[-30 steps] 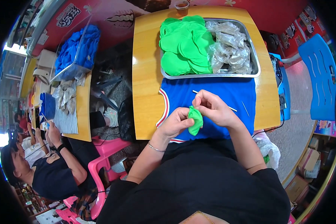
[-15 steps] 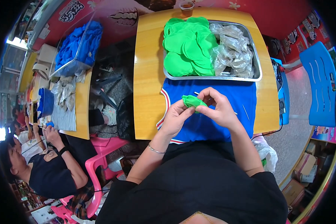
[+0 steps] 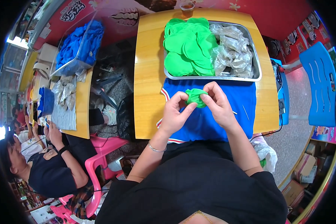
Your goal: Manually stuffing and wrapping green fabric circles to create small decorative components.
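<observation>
A gathered piece of green cloth (image 3: 196, 98) is held up between my two hands, over a blue sleeveless garment (image 3: 209, 128) with striped trim. My left hand (image 3: 174, 114) pinches its left side between thumb and fingers. At its right edge, the thumb and fingers of my right hand (image 3: 221, 108) are closed on it too. Whatever may be inside the cloth is hidden. Beyond my hands, a metal tray (image 3: 212, 78) holds a heap of flat, rounded green cloth pieces (image 3: 188, 46) on its left and crumpled clear plastic bags (image 3: 233, 50) on its right.
Right of my hands, a thin white stick (image 3: 246, 112) lies on the garment. A cup of brown drink (image 3: 187, 9) stands at the far table edge. At left, a co-worker (image 3: 52, 168) sits by another table with a bin of blue cloth (image 3: 78, 46). A blue chair (image 3: 319, 86) stands right.
The green cloth has been turned and spread into a rounder shape, slightly higher and to the right. My right hand has shifted its grip. The co-worker's hand has moved slightly.
</observation>
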Demonstrator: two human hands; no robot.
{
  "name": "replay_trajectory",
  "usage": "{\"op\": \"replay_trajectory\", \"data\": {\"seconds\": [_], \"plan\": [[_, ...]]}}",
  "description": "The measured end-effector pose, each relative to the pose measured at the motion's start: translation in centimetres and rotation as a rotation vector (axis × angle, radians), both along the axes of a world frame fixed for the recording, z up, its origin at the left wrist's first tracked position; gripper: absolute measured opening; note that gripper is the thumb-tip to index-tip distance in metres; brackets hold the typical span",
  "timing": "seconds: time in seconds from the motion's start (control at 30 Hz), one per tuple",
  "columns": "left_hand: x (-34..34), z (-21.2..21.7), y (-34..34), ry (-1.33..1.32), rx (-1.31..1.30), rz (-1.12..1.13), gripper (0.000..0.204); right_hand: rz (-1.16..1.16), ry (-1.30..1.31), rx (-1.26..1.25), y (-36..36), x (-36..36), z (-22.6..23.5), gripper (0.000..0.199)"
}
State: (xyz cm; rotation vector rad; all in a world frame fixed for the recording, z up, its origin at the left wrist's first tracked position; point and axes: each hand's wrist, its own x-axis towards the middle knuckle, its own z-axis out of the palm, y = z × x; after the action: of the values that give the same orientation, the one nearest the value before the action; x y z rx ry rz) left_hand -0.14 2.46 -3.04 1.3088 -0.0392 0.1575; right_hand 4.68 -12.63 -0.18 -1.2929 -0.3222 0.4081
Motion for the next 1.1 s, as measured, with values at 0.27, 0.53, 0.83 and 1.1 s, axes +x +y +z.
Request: {"op": "replay_trajectory", "data": {"seconds": [0.27, 0.53, 0.83, 1.1], "plan": [[1.3, 2.3, 2.6, -0.316, 0.696, 0.058, 0.01, -0.008, 0.002, -0.02, -0.4, -0.4, 0.1, 0.009], [-0.1, 1.6, -1.2, 0.176, -0.187, -0.017, 0.018, -0.199, 0.095, 0.149, -0.4, -1.2, -0.9, 0.011], [-0.4, 0.8, -1.2, 0.008, 0.044, 0.094, 0.008, -0.11, 0.003, 0.093, -0.4, -1.6, -1.0, 0.031], [-0.9, 3.4, 1.2, 0.191, 0.521, -0.158, 0.008, 0.068, -0.127, -0.211, -0.8, -0.8, 1.2, 0.012]]}}
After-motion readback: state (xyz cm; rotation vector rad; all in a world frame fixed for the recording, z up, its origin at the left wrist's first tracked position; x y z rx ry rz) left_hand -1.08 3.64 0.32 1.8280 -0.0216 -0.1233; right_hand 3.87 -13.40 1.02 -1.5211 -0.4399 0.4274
